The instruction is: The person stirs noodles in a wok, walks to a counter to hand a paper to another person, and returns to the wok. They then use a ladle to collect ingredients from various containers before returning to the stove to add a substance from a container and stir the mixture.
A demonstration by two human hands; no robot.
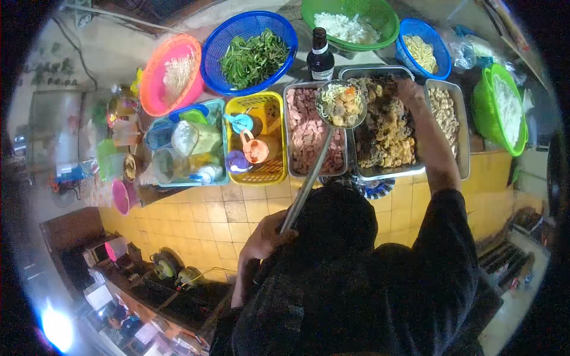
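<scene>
The left hand [264, 237] is gripping the long handle of a strainer ladle [340, 104], fingers clamped around it, bowl already holding noodles. The right hand [409, 90] is reaching into the metal tray of fried pieces [389, 133]; its fingers are hidden. Next likely calls for dropping a pinch into the ladle.

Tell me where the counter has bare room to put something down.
The yellow tiled counter is bare in front of the trays, between the yellow basket and the left hand holding the ladle. Farther back it is crowded: metal trays, baskets and a bottle stand close together.
</scene>
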